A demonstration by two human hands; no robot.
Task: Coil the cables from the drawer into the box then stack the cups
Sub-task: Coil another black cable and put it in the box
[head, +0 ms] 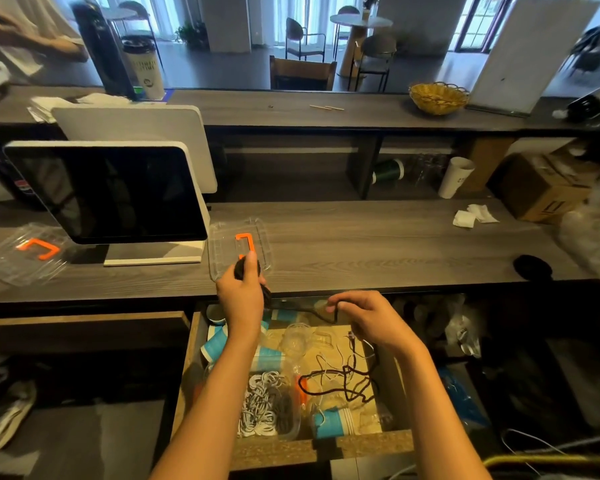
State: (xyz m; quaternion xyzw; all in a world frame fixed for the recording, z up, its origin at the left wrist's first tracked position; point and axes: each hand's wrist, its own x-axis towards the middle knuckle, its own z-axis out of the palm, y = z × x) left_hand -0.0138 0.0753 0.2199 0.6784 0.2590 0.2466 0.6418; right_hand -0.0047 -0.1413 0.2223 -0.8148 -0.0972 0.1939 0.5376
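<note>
Two bare forearms reach up from the bottom edge, no sleeves, watch or rings showing on either, the left hand [240,292] and the right hand [368,318] both ungloved, with short plain nails where the fingertips can be seen.

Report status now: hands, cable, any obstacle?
Left hand grips coil. Right hand pinches black cable, tail in drawer. Cups crowd it.
</note>
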